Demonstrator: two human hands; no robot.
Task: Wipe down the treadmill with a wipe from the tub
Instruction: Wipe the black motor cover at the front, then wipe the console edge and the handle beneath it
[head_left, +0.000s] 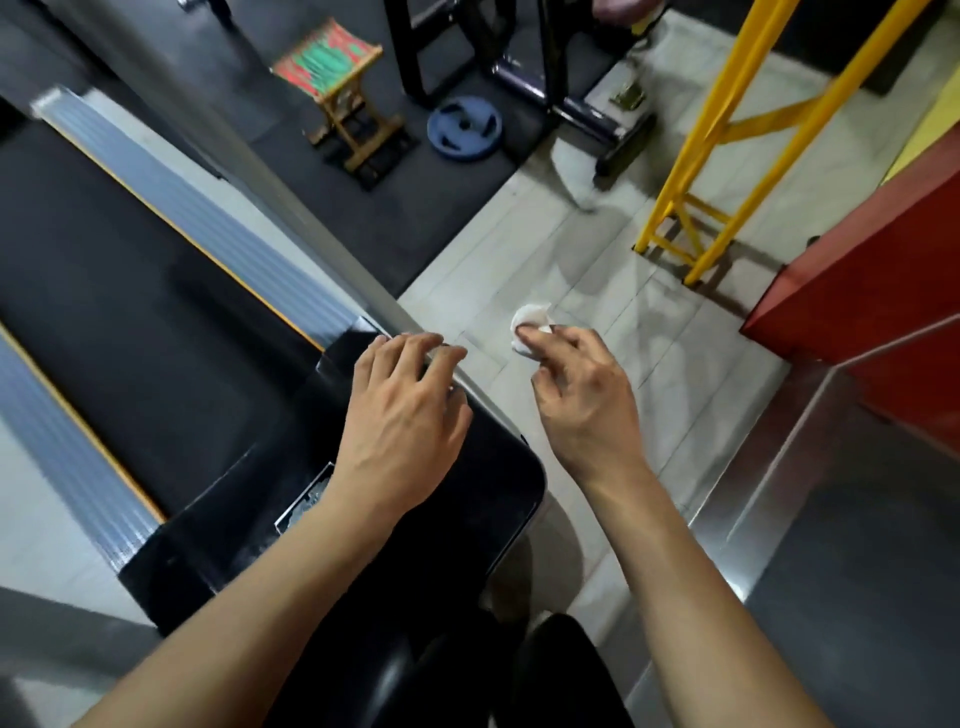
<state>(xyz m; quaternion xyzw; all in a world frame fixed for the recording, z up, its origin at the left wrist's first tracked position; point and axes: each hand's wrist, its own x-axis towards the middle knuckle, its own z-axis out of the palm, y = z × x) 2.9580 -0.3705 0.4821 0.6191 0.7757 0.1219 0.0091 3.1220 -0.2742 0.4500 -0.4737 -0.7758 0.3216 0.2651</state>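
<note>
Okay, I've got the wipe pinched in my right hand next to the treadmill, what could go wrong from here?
1. The right hand holds the crumpled wipe only at the fingertips, out over the tiled floor rather than the treadmill; it could slip and drop there.
2. The wipe is balled up small, so it may clean only a narrow strip unless unfolded.
3. The left hand hovers by the silver handrail; leaning could unbalance you.

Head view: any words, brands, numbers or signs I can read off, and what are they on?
None can be read.
Silver plate on the treadmill, partly under the left hand: marks too blurred to read.
Weight plate on the floor: no legible number.
Wipe pinched in the right hand: plain.
</note>
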